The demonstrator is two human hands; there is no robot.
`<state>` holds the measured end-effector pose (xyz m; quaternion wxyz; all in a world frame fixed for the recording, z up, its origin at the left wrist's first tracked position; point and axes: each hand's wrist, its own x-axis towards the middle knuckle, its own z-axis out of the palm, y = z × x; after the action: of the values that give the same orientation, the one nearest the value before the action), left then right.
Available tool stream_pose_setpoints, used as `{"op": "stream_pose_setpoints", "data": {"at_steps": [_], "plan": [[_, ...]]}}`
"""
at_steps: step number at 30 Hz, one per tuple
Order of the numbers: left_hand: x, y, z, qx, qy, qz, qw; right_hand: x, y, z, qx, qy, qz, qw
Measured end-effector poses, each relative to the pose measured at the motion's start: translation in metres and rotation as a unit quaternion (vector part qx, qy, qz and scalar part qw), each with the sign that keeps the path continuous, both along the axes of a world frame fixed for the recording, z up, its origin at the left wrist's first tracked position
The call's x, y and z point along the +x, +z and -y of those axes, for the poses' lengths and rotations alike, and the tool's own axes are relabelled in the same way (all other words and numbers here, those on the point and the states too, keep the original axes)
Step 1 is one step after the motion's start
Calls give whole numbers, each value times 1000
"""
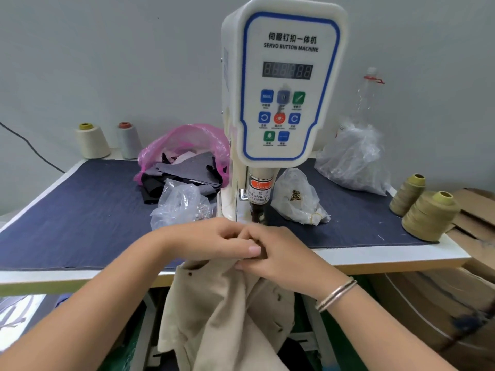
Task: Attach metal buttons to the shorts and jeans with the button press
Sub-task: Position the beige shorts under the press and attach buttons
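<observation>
Now I see both hands, left hand (214,241) and right hand (278,253), fingers curled, pinching beige shorts (222,311) waistband at worktop (375,254) edge, directly below button press (281,84) plunger. Risk, I judge: fingers under punch, or crooked fabric, misplaced button.

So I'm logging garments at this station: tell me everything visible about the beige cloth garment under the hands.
The beige cloth garment looks like soft woven cotton with small dark rivets or buttons near a pocket edge. Its top edge lies bunched at the table's front rim, below the white button machine; the rest hangs below the table. The left hand and right hand both grip that top edge.
</observation>
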<state>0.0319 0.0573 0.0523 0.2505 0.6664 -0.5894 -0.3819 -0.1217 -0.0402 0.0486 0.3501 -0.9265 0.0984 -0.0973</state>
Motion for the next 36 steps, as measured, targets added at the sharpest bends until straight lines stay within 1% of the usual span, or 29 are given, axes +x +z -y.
{"op": "stream_pose_setpoints", "data": {"at_steps": [3, 5, 6, 7, 9, 10, 11, 12, 13, 14, 15, 16, 17, 18, 20, 23, 27, 29, 31, 33, 36], "plan": [[14, -5, -4, 1, -2, -34, 999, -1, -5, 5, 17, 23, -25, 999], [27, -11, -8, -18, 33, -57, 998, -4, -8, 16, 42, 24, -11, 999], [35, -15, -9, -32, 63, -65, 995, -4, -8, 25, 65, -7, 13, 998], [42, -21, -8, -48, 96, -66, 992, -3, -8, 39, 78, -64, 47, 994], [58, -34, -5, -57, 151, -52, 986, 2, -8, 75, 51, -221, 102, 969], [64, -40, -3, -47, 170, -39, 984, 6, -7, 93, 21, -285, 96, 953], [69, -47, 0, -33, 180, -21, 983, 12, -8, 111, -23, -324, 60, 944], [72, -54, 3, -12, 187, 4, 982, 19, -10, 126, -94, -335, 3, 937], [75, -61, 6, 12, 186, 33, 982, 27, -14, 136, -189, -326, -53, 925], [76, -67, 10, 34, 182, 60, 981, 36, -19, 144, -292, -305, -98, 901], [76, -72, 15, 52, 176, 77, 980, 46, -24, 148, -384, -280, -130, 870], [76, -76, 19, 65, 173, 84, 979, 54, -28, 152, -449, -261, -150, 841], [76, -78, 24, 78, 172, 90, 978, 62, -31, 155, -487, -250, -162, 821], [77, -80, 27, 89, 171, 99, 976, 67, -33, 159, -504, -246, -170, 810], [79, -81, 31, 111, 177, 101, 973, 76, -36, 165, -513, -247, -198, 798], [83, -84, 32, 131, 194, 61, 970, 86, -42, 166, -520, -229, -249, 784], [86, -87, 30, 119, 232, 15, 965, 92, -42, 159, -483, -217, -286, 798], [86, -88, 31, 118, 244, 1, 963, 94, -37, 157, -471, -208, -311, 799], [86, -88, 31, 124, 248, -8, 961, 98, -37, 154, -457, -196, -333, 801], [86, -88, 31, 133, 248, -8, 960, 100, -38, 153, -450, -188, -335, 806], [87, -85, 32, 150, 243, -4, 958, 97, -43, 154, -476, -184, -337, 791]]}}
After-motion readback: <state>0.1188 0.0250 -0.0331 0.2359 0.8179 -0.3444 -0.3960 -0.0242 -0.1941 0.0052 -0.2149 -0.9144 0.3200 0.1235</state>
